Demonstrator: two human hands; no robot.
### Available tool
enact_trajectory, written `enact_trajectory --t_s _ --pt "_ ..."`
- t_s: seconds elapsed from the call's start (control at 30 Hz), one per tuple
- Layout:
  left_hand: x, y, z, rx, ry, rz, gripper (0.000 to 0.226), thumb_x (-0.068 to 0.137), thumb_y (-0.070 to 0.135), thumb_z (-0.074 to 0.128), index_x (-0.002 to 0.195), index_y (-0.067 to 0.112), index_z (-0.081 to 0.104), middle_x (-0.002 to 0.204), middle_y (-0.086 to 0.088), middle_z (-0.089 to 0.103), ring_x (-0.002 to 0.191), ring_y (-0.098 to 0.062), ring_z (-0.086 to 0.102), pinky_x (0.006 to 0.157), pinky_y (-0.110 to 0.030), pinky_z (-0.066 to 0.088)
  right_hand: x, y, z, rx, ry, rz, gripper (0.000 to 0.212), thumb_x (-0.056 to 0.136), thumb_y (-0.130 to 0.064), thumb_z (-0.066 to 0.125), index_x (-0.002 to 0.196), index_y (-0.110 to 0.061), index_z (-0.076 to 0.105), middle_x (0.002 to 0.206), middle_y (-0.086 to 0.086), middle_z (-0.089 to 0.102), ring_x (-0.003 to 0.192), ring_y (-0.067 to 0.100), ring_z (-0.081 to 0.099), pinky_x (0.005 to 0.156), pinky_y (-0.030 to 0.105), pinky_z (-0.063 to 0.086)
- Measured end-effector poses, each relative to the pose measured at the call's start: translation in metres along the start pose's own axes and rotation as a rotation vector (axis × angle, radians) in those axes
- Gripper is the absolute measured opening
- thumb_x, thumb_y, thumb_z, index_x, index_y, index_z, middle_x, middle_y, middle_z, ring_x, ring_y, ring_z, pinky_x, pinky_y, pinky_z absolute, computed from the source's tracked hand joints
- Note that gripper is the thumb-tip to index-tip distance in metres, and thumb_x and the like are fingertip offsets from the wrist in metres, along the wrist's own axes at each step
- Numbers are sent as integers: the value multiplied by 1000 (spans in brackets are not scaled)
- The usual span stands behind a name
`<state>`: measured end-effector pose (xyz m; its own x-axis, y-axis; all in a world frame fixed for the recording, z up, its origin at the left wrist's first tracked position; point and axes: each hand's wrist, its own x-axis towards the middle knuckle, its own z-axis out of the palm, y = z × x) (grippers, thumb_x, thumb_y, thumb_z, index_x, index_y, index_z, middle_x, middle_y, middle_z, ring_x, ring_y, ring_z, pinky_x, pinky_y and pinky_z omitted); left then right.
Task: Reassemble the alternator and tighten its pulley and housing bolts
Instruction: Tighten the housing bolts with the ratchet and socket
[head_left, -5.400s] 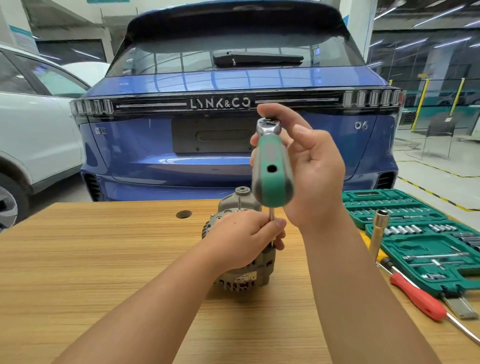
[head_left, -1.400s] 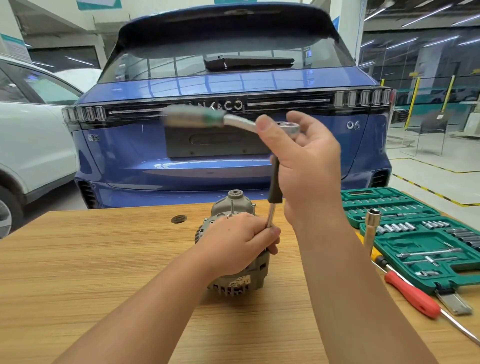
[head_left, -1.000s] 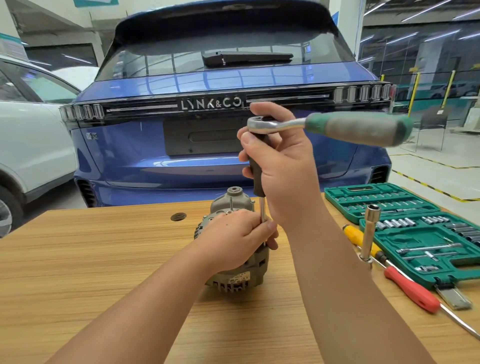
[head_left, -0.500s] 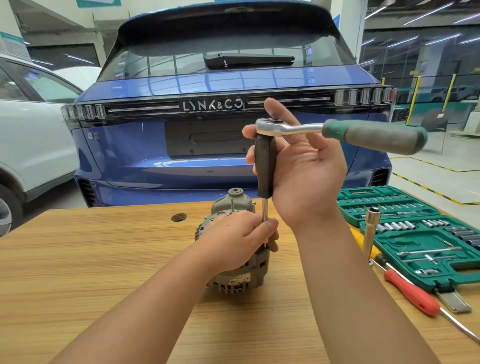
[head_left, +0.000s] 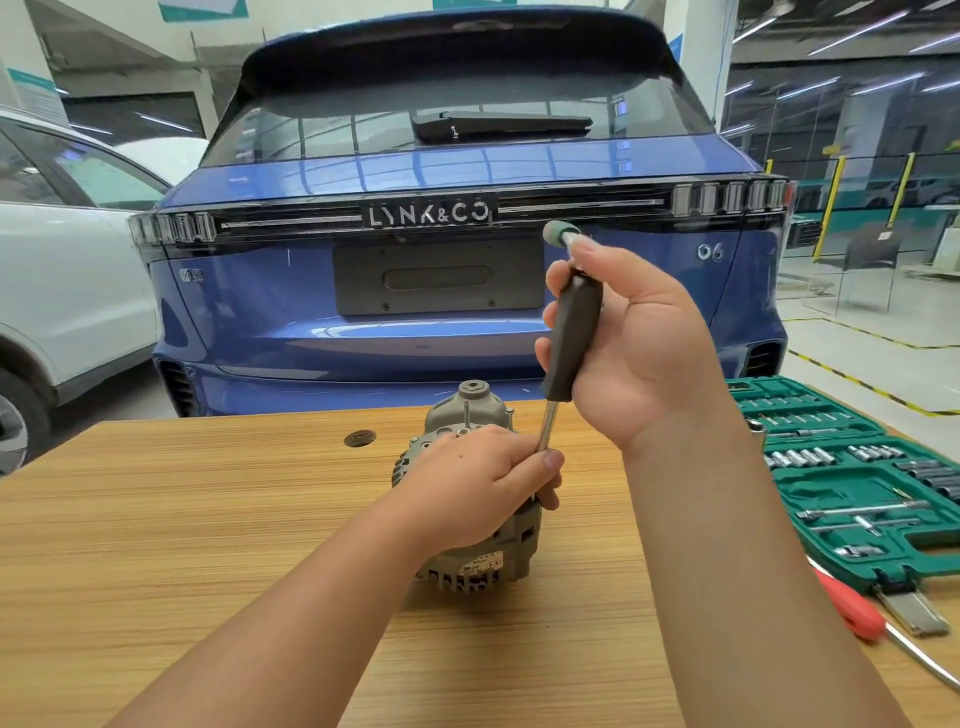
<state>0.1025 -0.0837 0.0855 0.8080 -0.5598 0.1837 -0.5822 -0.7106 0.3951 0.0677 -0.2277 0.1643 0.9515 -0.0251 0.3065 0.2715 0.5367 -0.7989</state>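
Observation:
A grey alternator stands on the wooden table, pulley end up. My left hand grips its housing and pinches the steel shaft of a long extension where it meets the housing. The extension's black sleeve rises upright. My right hand holds the sleeve and the ratchet head on top. The ratchet's green handle points away from me, only its end showing.
An open green socket case lies at the right with several sockets and bars. A red-handled screwdriver rests in front of it. A blue car's rear stands just beyond the table, a white car at the left. A round hole marks the tabletop.
The ratchet handle has kept swinging around the upright extension: it pointed right half a second ago and now points away from me. My left hand has stayed on the alternator.

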Motion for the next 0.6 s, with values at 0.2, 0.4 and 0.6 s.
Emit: enact_trajectory --t_s 0.2,0.4,0.6 --pt "-1 -4 2 -22 21 4 40 107 52 36 86 42 68 93 35 67 102 15 50 91 -29 42 -5 -5 -1 99 -278 96 17 69 -22 73 83 -20 65 87 -4 68 76 13 52 79 32 35" --pt "0 -2 1 -57 14 -17 38 108 52 36 84 44 65 92 42 65 96 17 53 81 -19 39 -3 21 11 -252 -157 -389 26 97 -1 61 98 -27 61 100 3 73 80 17 66 72 31 51" --pt "-2 -1 1 -69 19 -35 38 108 51 36 85 43 65 92 44 64 95 18 52 81 -19 40 3 31 11 -276 -195 -478 37 90 -7 43 102 -30 69 80 -3 59 70 18 49 67 33 47"
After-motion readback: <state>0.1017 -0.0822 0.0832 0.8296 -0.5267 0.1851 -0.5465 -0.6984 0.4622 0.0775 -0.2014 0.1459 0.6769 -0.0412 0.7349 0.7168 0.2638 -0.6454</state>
